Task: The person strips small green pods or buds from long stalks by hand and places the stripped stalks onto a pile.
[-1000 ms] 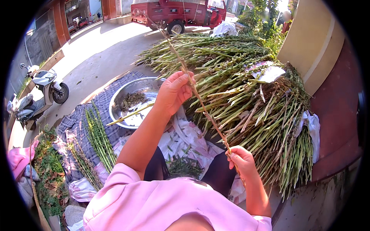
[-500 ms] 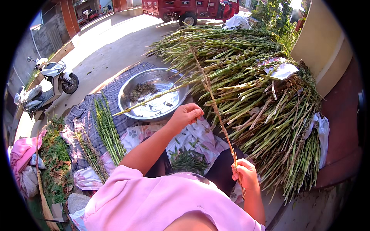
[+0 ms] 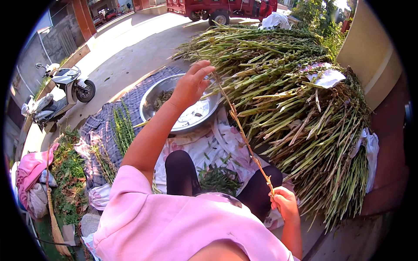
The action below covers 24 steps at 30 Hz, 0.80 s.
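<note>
My left hand (image 3: 193,82) is raised over the steel basin, open with bent fingers, its fingertips near the upper part of a long dry brown stalk (image 3: 237,124); I cannot tell if they touch it. My right hand (image 3: 283,200) grips that stalk's lower end, which slants up and forward across my lap. The wide basin (image 3: 204,117) holds dark bits of plant. Loose green leaves (image 3: 217,180) lie on a floral cloth (image 3: 224,148) between my knees. A large heap of cut green stalks (image 3: 305,143) is at my right, and smaller green bunches (image 3: 124,135) lie on my left.
A checked cloth (image 3: 102,126) lies under the bunches. A scooter (image 3: 65,93) stands at left, a red cargo tricycle (image 3: 235,11) at the back. A yellow pillar (image 3: 365,56) is beside the heap. A broom (image 3: 56,235) and pink fabric (image 3: 32,174) lie at lower left.
My left hand held the stalk a second ago, dropped lower off it, and has now risen toward its top again. My right hand keeps its grip, slightly lower. The view has shifted slightly.
</note>
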{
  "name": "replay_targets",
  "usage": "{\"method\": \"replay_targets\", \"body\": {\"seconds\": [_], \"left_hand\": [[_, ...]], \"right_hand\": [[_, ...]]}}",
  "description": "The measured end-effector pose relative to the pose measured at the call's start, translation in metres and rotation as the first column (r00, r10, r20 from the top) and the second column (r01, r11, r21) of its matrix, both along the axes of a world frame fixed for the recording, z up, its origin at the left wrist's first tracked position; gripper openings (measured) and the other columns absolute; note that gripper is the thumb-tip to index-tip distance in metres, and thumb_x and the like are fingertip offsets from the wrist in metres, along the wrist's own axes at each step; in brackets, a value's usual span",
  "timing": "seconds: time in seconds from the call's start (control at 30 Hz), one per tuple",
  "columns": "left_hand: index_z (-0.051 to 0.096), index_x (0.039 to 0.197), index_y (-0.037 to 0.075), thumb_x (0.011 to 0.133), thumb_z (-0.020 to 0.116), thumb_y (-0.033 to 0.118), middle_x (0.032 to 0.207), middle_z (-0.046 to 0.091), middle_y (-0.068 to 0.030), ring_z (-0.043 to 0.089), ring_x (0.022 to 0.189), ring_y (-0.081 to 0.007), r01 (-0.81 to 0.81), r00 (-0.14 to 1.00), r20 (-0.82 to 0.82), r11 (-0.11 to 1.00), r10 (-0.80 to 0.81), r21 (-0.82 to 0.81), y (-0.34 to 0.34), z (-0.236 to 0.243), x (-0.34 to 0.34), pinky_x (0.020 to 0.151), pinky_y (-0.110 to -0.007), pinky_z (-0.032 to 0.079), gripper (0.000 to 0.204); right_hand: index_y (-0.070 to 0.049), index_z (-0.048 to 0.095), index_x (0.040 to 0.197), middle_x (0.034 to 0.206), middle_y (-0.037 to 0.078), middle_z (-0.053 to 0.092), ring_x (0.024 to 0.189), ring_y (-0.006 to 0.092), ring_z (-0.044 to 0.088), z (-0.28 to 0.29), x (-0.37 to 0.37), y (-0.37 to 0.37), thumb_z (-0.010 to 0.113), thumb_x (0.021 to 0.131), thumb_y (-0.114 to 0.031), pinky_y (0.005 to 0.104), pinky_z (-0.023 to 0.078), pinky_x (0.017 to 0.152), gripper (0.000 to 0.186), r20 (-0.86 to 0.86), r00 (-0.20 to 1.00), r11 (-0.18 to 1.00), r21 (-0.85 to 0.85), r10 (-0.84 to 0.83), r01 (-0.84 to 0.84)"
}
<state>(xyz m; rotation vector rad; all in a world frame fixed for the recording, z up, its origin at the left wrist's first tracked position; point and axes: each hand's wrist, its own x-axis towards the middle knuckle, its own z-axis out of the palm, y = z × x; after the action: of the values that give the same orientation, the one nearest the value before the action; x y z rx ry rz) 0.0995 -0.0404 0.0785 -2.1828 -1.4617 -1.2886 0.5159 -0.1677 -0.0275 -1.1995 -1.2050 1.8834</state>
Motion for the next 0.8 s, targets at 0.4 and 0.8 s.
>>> {"method": "replay_targets", "body": {"seconds": [0.4, 0.8], "left_hand": [[0.058, 0.089, 0.005, 0.079, 0.057, 0.001, 0.082, 0.057, -0.0092, 0.057, 0.072, -0.0274, 0.091, 0.981, -0.158, 0.984, -0.115, -0.151, 0.009, -0.006, -0.015, 0.062, -0.033, 0.046, 0.011], [0.055, 0.084, 0.007, 0.080, 0.055, 0.010, 0.081, 0.054, -0.0106, 0.054, 0.076, -0.0323, 0.176, 0.942, -0.195, 0.897, -0.273, -0.407, 0.007, -0.057, -0.007, 0.065, -0.038, 0.044, 0.004]], "right_hand": [[0.002, 0.057, 0.083, 0.064, 0.005, 0.052, 0.047, 0.0108, 0.045, 0.006, 0.015, 0.001, 0.046, 0.077, 0.001, 0.0238, 0.040, 0.047, 0.012, 0.069, 0.995, 0.996, 0.064, -0.067, 0.063], [0.001, 0.057, 0.081, 0.065, 0.002, 0.052, 0.047, 0.0060, 0.045, 0.001, 0.054, 0.002, 0.046, 0.078, 0.002, 0.0195, 0.037, 0.044, 0.012, 0.221, 0.966, 0.982, 0.162, -0.134, 0.099]]}}
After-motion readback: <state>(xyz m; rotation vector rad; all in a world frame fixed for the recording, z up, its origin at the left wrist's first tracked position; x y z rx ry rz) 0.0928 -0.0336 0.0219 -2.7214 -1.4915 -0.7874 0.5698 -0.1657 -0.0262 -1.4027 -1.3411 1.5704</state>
